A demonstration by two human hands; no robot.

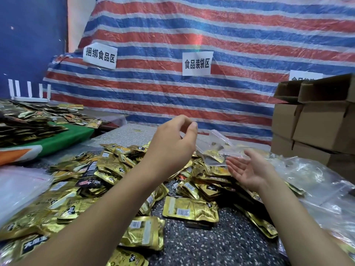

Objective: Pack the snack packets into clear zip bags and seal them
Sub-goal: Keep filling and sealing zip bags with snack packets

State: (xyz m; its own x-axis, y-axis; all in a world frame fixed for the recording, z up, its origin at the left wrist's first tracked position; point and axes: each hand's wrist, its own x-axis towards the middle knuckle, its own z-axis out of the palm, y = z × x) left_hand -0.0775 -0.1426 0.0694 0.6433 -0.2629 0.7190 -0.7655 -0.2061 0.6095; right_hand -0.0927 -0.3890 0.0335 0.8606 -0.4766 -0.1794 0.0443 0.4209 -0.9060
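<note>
Gold packets; red-blue-white striped tarp

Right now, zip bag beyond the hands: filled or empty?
Filled: gold packets show through the clear zip bag. Whether it is sealed, cannot tell.
</note>
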